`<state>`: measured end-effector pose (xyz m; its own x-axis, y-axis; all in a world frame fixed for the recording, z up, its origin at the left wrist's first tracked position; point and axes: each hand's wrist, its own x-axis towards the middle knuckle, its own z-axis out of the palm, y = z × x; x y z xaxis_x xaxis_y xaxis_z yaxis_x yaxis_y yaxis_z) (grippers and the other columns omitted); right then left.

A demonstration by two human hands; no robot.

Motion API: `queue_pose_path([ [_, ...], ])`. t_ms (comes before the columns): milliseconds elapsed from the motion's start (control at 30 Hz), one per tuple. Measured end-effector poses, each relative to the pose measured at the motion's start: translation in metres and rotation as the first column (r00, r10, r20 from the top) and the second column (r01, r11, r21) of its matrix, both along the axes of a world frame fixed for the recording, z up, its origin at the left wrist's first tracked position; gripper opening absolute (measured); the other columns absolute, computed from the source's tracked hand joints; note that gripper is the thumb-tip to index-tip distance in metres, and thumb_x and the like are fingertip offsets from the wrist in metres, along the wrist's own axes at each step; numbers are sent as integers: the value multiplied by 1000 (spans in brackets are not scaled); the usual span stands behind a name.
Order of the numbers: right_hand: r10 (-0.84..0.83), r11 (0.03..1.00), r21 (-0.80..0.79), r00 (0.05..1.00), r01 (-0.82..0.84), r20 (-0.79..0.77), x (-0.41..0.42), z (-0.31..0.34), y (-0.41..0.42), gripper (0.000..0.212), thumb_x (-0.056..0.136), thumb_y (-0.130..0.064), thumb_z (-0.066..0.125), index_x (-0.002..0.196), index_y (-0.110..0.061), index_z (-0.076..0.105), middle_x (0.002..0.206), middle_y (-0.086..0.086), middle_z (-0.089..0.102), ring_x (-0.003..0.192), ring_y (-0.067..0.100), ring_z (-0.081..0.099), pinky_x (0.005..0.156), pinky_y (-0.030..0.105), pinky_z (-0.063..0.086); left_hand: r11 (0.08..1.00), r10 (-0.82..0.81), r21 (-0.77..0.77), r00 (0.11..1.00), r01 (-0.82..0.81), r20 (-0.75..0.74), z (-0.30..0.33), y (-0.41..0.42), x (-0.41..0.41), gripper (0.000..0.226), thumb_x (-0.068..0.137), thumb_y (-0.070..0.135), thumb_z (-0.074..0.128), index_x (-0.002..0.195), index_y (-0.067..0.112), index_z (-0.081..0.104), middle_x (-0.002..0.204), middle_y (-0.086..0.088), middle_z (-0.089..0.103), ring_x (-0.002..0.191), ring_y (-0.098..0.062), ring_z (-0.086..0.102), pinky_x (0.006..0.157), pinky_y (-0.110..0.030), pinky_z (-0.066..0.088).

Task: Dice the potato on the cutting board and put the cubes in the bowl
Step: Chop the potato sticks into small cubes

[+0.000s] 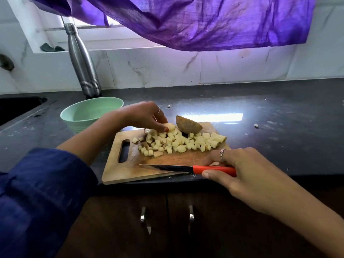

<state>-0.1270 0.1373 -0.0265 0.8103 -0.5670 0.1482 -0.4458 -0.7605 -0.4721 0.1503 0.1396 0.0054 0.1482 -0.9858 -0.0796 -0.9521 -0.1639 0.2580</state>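
A wooden cutting board (130, 164) lies on the dark counter with a pile of pale potato cubes (178, 142) across its far half. Behind the pile rests an uncut potato half (188, 124), skin side up. My left hand (147, 116) reaches over the board's far edge and pinches a pale potato slice (170, 126) at the back of the pile. My right hand (242, 168) grips the red handle of a knife (214, 170), whose dark blade lies flat along the board's near edge, pointing left. A mint-green bowl (89, 112) stands left of the board.
A steel bottle (81, 60) stands against the tiled wall behind the bowl. A dark sink (16, 107) opens at the far left. Purple cloth (195, 21) hangs overhead. Small potato scraps (256, 125) dot the counter to the right. Cabinet handles (143, 215) show below.
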Motion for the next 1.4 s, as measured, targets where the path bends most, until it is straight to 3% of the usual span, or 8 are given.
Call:
queue_pose_path([
  [167,2,999,-43,1000,-2,-1,2,-2,0,22,86,-54,51,106,-45,57,70,-21,41,62,-1,40,65,25,39,995,-16,-96,1000,18,16,-1,2,3,28,78,35,73,101,20,65,98,9,64,83,-1,59,69,-13,44],
  [400,-6,993,-122,1000,7,2,6,-2,1,29,88,-55,47,115,-45,54,67,-23,38,58,-2,35,57,14,30,977,-84,-205,987,56,-133,-4,4,10,17,75,23,76,85,22,63,88,5,67,84,-14,66,82,-34,55],
  [567,52,985,-166,997,-42,59,12,-3,3,28,87,-52,49,112,-44,58,83,-27,50,80,-2,49,77,24,45,925,-102,-379,961,-3,-257,1,11,7,23,78,15,73,100,16,65,89,0,65,80,-11,63,71,-12,50],
  [767,-33,938,-340,994,66,102,32,0,2,26,90,-50,47,112,-42,57,102,-20,60,97,9,56,72,28,42,780,-113,-612,932,-132,-345,18,60,2,23,77,23,70,99,29,67,100,3,70,94,-9,66,89,-33,52],
  [967,-161,896,-388,972,216,171,49,-1,0,20,89,-45,55,107,-38,62,96,-10,64,92,16,59,65,26,31,661,-101,-732,947,-166,-306,-6,125,-24,15,78,22,68,91,28,67,99,8,66,95,-8,64,85,-21,52],
  [1133,-206,945,-228,969,233,136,36,4,0,19,85,-47,58,99,-37,67,78,-5,52,77,17,48,65,28,33,544,8,-838,1000,-26,-26,-38,151,-36,13,80,15,73,92,12,72,91,4,66,85,-4,61,78,-26,50],
  [1300,-158,986,-48,987,159,18,14,6,3,15,85,-46,61,98,-40,67,93,-4,60,90,16,51,71,30,39,580,-20,-812,998,62,62,-55,153,-52,13,79,7,70,92,9,73,92,0,64,87,-3,59,82,-11,43],
  [1400,-204,964,-164,977,210,53,23,6,5,19,86,-48,58,101,-39,66,98,-1,62,91,20,54,70,30,39,622,-27,-781,998,55,49,-60,149,-53,12,81,10,67,91,8,73,93,1,64,87,1,57,83,-9,41],
])
